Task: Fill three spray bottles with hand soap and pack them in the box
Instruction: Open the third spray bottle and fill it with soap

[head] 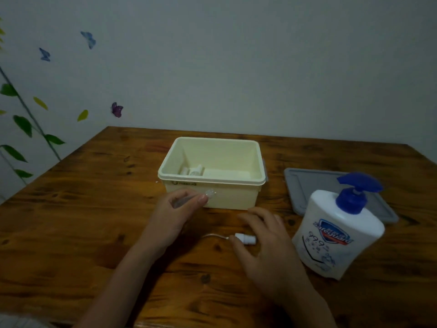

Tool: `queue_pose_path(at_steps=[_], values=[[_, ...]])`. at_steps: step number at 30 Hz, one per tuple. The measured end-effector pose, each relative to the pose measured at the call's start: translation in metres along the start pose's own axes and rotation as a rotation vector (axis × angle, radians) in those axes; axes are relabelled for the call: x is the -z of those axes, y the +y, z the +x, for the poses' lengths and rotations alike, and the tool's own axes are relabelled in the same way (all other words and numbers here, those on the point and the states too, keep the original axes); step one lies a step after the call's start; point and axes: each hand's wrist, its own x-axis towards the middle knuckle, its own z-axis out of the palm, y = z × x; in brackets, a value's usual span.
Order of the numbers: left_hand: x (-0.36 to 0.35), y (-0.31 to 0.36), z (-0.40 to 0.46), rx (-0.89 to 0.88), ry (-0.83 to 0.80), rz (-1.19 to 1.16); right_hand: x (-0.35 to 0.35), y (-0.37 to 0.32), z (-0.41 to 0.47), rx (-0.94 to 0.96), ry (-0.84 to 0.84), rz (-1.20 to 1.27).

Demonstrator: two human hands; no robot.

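Pinching bottle (189, 200) in left hand (176, 214), neck pointing right toward soap (338, 235); right hand (264, 242), nearer soap, fingers loose over sprayer (246, 239).

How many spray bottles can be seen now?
3, maybe: one clear bottle in the left hand; two lying inside the box, partly hidden.

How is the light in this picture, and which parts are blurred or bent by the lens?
Head view: the light is dim and flat, with no glare; the right hand and the soap bottle are smeared by motion blur; the clear spray bottle in the left hand is hard to make out; the wide lens bends the edges of the table and the box.
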Motion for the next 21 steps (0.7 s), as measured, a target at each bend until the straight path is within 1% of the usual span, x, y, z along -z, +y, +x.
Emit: queue_pose_path(at_steps=[2, 4, 5, 6, 7, 8, 9, 10, 11, 13, 14, 15, 18, 21], values=[[-0.008, 0.004, -0.004, -0.016, 0.041, 0.066, 0.014, -0.014, -0.012, 0.026, 0.121, -0.014], [-0.022, 0.010, -0.006, -0.052, 0.027, 0.099, 0.056, -0.026, -0.017, 0.038, 0.236, 0.070], [-0.031, 0.016, -0.007, -0.089, 0.006, 0.135, 0.077, -0.031, -0.017, 0.031, 0.245, 0.088], [-0.041, 0.023, -0.008, -0.148, -0.025, 0.170, 0.097, -0.031, -0.021, -0.021, 0.197, 0.068], [-0.054, 0.030, -0.007, -0.210, -0.057, 0.193, 0.117, -0.032, -0.025, -0.022, 0.235, 0.026], [-0.067, 0.037, -0.007, -0.255, -0.084, 0.205, 0.133, -0.031, -0.029, 0.002, 0.460, 0.007], [-0.078, 0.042, -0.005, -0.287, -0.109, 0.221, 0.144, -0.027, -0.032, 0.043, 0.697, -0.061], [-0.088, 0.046, -0.003, -0.309, -0.133, 0.239, 0.150, -0.023, -0.030, 0.023, 0.767, -0.059], [-0.098, 0.049, -0.002, -0.331, -0.154, 0.252, 0.152, -0.018, -0.024, -0.048, 0.718, 0.003], [-0.111, 0.052, 0.001, -0.354, -0.188, 0.252, 0.150, -0.005, -0.007, -0.220, 0.432, 0.101], [-0.116, 0.052, 0.002, -0.366, -0.197, 0.247, 0.148, 0.002, -0.002, -0.258, 0.334, 0.137], [-0.120, 0.052, 0.003, -0.379, -0.200, 0.242, 0.148, 0.006, 0.003, -0.255, 0.308, 0.182], [-0.128, 0.054, 0.003, -0.385, -0.179, 0.189, 0.141, 0.006, 0.003, -0.200, 0.348, 0.266], [-0.131, 0.055, 0.004, -0.401, -0.186, 0.163, 0.137, 0.009, 0.004, -0.187, 0.374, 0.332]])
